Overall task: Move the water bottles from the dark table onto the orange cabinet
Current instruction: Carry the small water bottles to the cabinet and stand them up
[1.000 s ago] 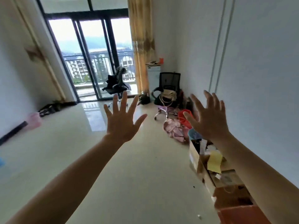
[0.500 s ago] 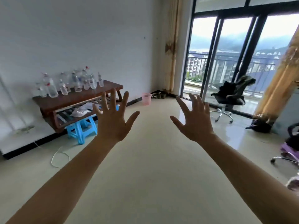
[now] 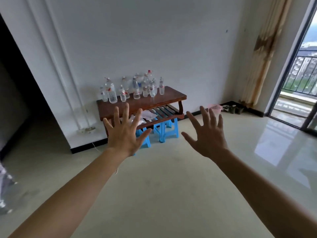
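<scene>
- A dark doorway (image 3: pixel 15 79) opens at the left edge of the room; a blurred shape beside it cannot be made out.
- The left hand (image 3: pixel 123 134) is raised in the air with its fingers spread straight, grasping nothing. In the view it overlaps the front left corner of the table, well short of it.
- The dark table (image 3: pixel 171 97) stands with its back edge against the white wall (image 3: pixel 154 40). Pale floor (image 3: pixel 154 186) runs from the arms to its front edge.
- The water bottles (image 3: pixel 136 89) stand upright on the table top, bunched from the back left corner to just past the middle, close to the back edge.
- At least ten bottles can be counted; they overlap, so the exact number cannot be told. They are clear plastic with red-and-white labels, and the writing is too small to read.
- White papers (image 3: pixel 148 115) lie on the slatted lower shelf.
- Two blue plastic stools (image 3: pixel 165 130) stand under the front edge, the left one partly hidden by the left hand.
- The right hand (image 3: pixel 208 136) is likewise raised and released, fingers spread, touching nothing, to the right of the table.
- One pink basket (image 3: pixel 214 107) sits by the wall past the table's right end, with shoes (image 3: pixel 232 109) just beside it.
- A yellow curtain (image 3: pixel 260 54) hangs in the corner, and next to it is a dark-framed glass door (image 3: pixel 291 74) at the right edge.
</scene>
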Action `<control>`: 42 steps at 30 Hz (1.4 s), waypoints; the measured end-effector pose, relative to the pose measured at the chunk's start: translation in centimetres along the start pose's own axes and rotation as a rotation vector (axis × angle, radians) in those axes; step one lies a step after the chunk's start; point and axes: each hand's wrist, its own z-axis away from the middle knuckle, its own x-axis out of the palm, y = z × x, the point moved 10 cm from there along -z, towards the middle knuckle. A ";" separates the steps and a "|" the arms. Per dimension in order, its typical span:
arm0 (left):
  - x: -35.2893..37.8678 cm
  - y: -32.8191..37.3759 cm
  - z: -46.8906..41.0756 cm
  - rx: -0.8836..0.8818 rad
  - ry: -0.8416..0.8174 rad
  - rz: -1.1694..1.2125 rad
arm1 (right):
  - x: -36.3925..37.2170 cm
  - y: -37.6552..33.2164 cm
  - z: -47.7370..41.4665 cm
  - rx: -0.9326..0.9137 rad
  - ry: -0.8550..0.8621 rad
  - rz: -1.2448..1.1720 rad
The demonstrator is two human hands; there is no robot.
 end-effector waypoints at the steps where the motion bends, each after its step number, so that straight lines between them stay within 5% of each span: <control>1: 0.5 -0.8 -1.8 -0.014 0.005 -0.015 | 0.8 -0.4 -2.6 -0.009 0.001 -0.019; 9: 9.6 -11.6 -14.5 -0.199 -0.019 -0.064 | 11.4 -8.4 -21.9 -0.162 -0.023 -0.134; 18: 21.2 -21.2 -33.8 -0.220 -0.062 -0.029 | 24.6 -12.8 -41.3 -0.170 -0.027 -0.080; 28: 34.7 -17.9 -56.6 -0.072 -0.122 -0.025 | 38.2 -5.5 -58.2 -0.049 -0.057 -0.087; 42: 49.8 -12.4 -86.3 -0.125 -0.183 -0.025 | 57.7 4.2 -85.9 -0.043 -0.108 -0.150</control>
